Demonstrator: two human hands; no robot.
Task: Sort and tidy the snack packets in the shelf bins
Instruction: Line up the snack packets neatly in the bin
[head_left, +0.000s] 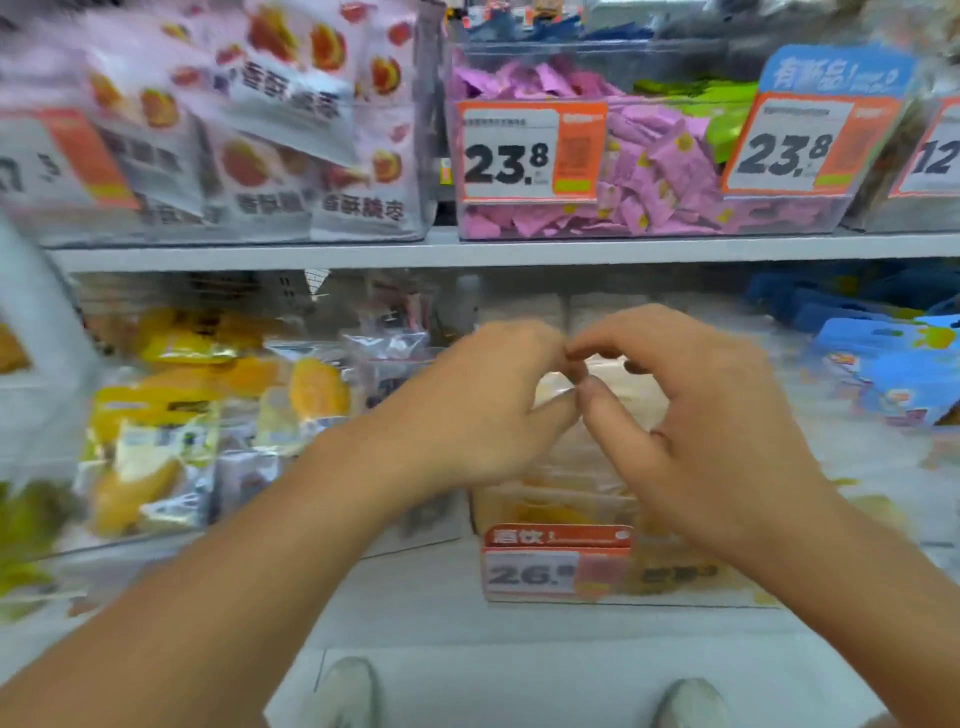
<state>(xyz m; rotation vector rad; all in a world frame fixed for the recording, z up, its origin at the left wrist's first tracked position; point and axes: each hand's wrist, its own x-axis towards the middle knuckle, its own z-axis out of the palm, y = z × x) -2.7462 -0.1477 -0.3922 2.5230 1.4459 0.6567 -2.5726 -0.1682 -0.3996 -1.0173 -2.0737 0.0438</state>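
Observation:
My left hand (483, 405) and my right hand (711, 415) meet fingertip to fingertip over a clear bin (675, 577) on the lower shelf. Both have curled fingers and seem to pinch a pale, cream-coloured snack packet (553, 388) between thumbs and fingers; blur and the hands hide most of it. More pale orange packets lie in the bin below them. An orange price tag (556, 564) reading about 26 hangs on the bin's front.
Yellow packets (156, 415) fill the bin to the left, blue packets (893, 364) the one to the right. Above the shelf edge (467, 249) stand white bags with red fruit (291, 104) and a bin of pink packets (649, 171). My shoes (348, 691) show on the floor.

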